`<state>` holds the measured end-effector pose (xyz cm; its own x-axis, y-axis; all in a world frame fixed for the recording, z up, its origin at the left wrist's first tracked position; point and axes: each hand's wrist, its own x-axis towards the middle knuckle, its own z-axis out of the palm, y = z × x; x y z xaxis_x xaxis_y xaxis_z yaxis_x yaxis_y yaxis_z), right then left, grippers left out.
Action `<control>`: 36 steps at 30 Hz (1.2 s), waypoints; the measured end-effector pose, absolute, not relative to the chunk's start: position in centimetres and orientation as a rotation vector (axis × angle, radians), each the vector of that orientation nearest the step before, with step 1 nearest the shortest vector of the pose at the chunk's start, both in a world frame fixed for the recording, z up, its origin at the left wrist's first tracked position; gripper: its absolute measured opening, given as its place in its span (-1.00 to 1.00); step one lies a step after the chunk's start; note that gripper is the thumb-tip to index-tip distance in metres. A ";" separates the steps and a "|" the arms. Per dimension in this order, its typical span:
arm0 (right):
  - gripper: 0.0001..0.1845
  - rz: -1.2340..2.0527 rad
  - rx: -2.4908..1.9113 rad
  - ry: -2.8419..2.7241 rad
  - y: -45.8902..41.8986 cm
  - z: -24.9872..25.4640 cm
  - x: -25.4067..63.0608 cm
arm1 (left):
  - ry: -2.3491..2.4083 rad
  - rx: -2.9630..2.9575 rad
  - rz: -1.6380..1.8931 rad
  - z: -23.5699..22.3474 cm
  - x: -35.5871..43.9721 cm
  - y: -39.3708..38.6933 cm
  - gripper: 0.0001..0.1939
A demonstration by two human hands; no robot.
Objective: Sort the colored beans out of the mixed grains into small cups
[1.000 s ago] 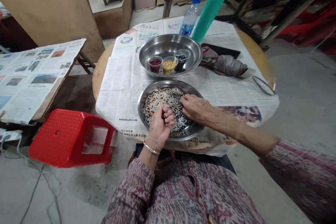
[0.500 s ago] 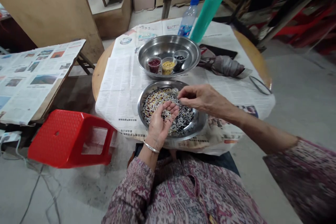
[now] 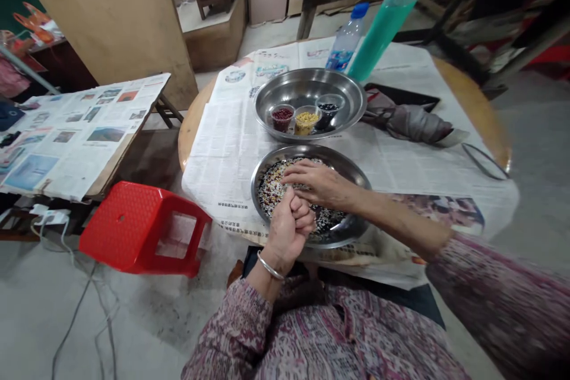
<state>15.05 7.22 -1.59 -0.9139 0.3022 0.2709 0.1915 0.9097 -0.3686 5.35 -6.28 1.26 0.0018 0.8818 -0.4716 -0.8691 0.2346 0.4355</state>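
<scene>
Over the near steel basin [image 3: 354, 178], my left hand [image 3: 288, 222] is curled into a fist, with a silver bangle on the wrist. Its contents are hidden, though white grains lay in that palm just before. My right hand [image 3: 327, 184] hovers above the same basin, palm down, fingers stretched out beside the left fist; nothing shows in it. Mixed white, yellow, dark red and black grains [image 3: 269, 190] cover the basin's bottom. Behind stands a second steel basin [image 3: 271, 92] with clear cups of dark red beans [image 3: 282, 116], yellow kernels [image 3: 306, 120] and black beans [image 3: 328, 108].
Newspaper [image 3: 214, 148] covers the round table. A water bottle [image 3: 345, 41] and a tall teal container [image 3: 392, 24] stand at the back. A grey cloth bundle [image 3: 409, 119] lies right of the far basin. On the floor at left stands a red stool [image 3: 129, 225].
My left hand has closed from an open, upturned palm holding grains into a fist. The right hand has shifted left over the basin and its pinched fingers have spread. The view has swung left.
</scene>
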 end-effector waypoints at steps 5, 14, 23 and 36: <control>-0.70 0.330 -0.079 -2.867 6.9 -2.4 11.2 | 0.783 0.012 1.431 1.8 5.3 -8.0 -0.39; -0.83 0.135 -0.135 -2.944 6.1 -2.8 17.3 | 0.693 -0.086 1.404 1.3 4.4 -8.6 -0.42; -0.77 0.240 -0.150 -2.879 6.9 -1.5 12.8 | 0.719 -0.163 1.335 1.1 4.4 -7.6 -0.46; -0.70 0.284 -0.280 -3.020 7.8 -0.8 16.3 | 0.651 -0.099 1.322 0.4 4.5 -7.8 -0.53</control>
<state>16.33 7.79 -0.83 -0.9786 0.1907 0.0776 0.1730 0.9659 -0.1929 4.52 -7.82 0.36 0.0976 0.8645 -0.4931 -0.9182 0.2693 0.2904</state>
